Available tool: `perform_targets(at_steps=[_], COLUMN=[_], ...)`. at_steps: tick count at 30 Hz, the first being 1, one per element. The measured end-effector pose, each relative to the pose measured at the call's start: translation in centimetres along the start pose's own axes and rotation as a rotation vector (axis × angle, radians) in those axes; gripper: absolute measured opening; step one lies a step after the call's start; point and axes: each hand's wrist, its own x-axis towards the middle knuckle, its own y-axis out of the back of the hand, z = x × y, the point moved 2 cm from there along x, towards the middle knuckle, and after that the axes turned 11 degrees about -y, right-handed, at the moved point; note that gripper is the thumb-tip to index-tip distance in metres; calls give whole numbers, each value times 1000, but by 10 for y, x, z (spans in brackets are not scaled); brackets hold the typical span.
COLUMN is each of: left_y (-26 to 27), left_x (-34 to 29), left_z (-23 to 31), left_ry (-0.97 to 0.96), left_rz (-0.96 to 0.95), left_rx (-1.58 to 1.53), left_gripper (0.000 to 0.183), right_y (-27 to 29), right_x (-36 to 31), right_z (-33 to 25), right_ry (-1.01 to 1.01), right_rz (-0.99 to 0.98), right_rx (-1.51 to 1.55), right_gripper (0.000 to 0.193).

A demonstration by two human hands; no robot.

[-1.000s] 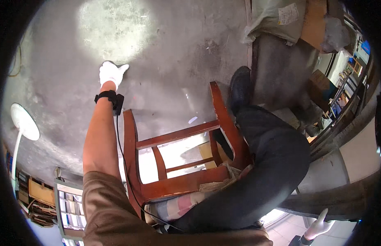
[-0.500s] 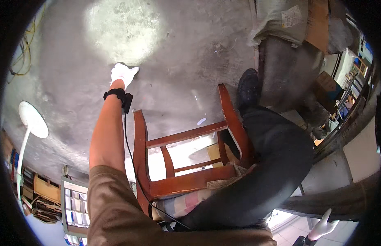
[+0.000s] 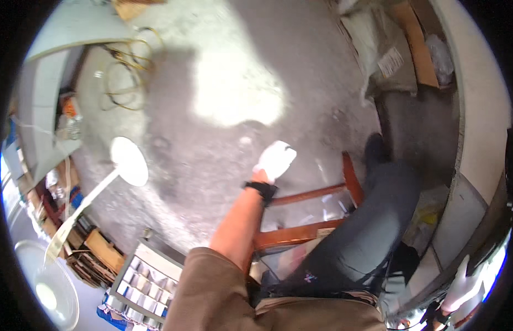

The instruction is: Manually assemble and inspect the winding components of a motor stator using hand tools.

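Observation:
My left hand (image 3: 277, 160), in a white glove with a black band at the wrist, reaches out above the grey floor. Its fingers are curled closed, with a small dark spot by the fingertips that blur keeps me from naming. Just below that hand is a red-brown wooden chair (image 3: 300, 234), partly covered by my forearm and my dark-trousered leg (image 3: 367, 234). Far off at the lower right rim, my right hand (image 3: 463, 289) wears a white glove too. A finger stretches upward there, and I see nothing held in it.
A white round-headed stand lamp (image 3: 129, 161) rises at the left. Behind it, yellow cable (image 3: 126, 77) lies coiled on the floor. Sacks (image 3: 380, 55) and cardboard (image 3: 416, 44) are at the upper right. A framed rack of pale pieces (image 3: 149, 281) stands at the lower left.
The view has swung left, so the lamp, cable and rack show more fully. My left hand now appears nearer the chair and more to the right. It stays closed.

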Motion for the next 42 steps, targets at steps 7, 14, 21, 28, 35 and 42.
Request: perform_targets(at_steps=[7,14,21,28,35,42], left_y=[-19,-6,37,7,-49,-92], left_x=[-45,-47,-80,-146,-193,-158], left_z=[180,240,288,460,573,616], left_ry=[-486,-619,-234,-824,-1397,-1381], left_rz=[-156,211,116,-35,42,69], left_rx=[19,373,-64,144,439,650], left_gripper=[42,37,39,20,17,21], right_y=[30,44,52,34,-16,-93], right_x=[-7,-10,1,-70,-154,-200], right_z=[-93,-74,-86,1,111,198], right_ry=[-59,57,195,212,-96,-592], right_rz=[-170,226,-101,-42,118,212], right_rx=[161,421,838,1124,1191,1024], right_gripper=[49,32,23,21,13,13])
